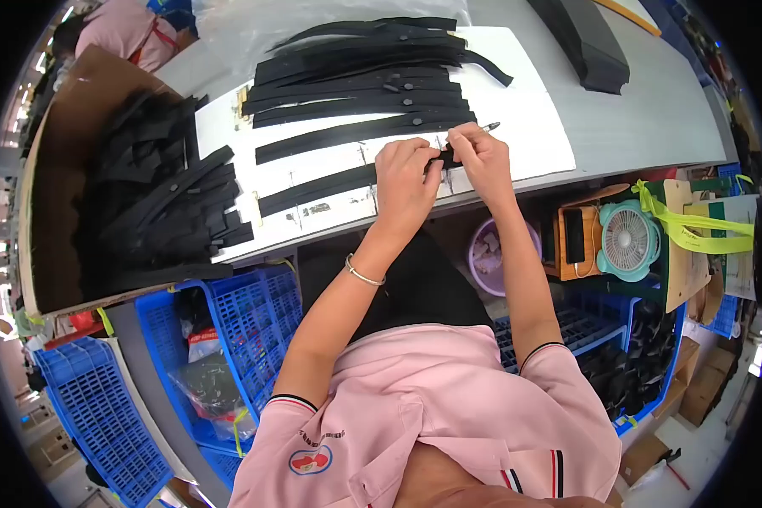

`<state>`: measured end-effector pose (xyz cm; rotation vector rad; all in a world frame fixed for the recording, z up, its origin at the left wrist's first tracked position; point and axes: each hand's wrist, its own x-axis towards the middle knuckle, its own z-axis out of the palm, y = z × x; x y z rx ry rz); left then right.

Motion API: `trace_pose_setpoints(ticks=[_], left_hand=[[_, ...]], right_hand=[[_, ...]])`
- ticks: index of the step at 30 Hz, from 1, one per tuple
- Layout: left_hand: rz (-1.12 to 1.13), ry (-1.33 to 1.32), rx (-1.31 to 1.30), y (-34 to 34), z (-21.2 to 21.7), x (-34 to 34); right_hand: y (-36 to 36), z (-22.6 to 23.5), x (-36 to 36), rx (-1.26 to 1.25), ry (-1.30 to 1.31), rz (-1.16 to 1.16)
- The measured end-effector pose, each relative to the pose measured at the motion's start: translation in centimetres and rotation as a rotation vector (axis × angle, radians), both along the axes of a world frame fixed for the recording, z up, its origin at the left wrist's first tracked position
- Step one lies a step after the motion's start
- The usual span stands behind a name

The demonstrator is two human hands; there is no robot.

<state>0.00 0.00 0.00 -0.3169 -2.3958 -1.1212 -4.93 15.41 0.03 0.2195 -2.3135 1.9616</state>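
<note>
My left hand (405, 184) has its fingers curled on the right end of a black fabric strip (317, 188), which lies flat along the near edge of a white board (525, 110). Close beside it, my right hand (485, 166) pinches at the same end of the strip. My fingers cover what lies between them. Beyond my hands, several more black fabric strips (360, 129) lie side by side, some bearing small round dark button-like pieces (416, 121). A pen-like black object (492, 126) shows just past my right fingers.
A cardboard box (55, 216) heaped with black strips (157, 186) stands at the left. A long black piece (580, 42) lies at the back right. Below the table are blue crates (258, 309), a purple bin (481, 275) and a teal fan (628, 240). Someone in pink (123, 34) is at the far left.
</note>
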Motion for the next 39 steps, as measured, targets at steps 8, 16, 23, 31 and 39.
trace_pose_setpoints(ticks=[8, 16, 23, 31, 39], left_hand=[[0.072, -0.058, 0.004, 0.4, 0.1, -0.2], [0.086, -0.044, -0.018, 0.6, 0.2, -0.1], [0.086, -0.054, 0.007, 0.6, 0.4, -0.3], [0.074, -0.051, 0.014, 0.1, 0.1, 0.0], [0.031, -0.186, -0.151, -1.6, 1.0, 3.0]], right_hand=[[0.1, -0.4, -0.3, 0.170, 0.050, -0.008], [0.3, -0.1, 0.4, 0.140, 0.096, -0.023], [1.0, 0.0, 0.3, 0.201, 0.112, 0.064], [0.8, 0.5, 0.2, 0.303, 0.139, 0.128], [1.7, -0.1, 1.3, -0.021, 0.060, -0.051]])
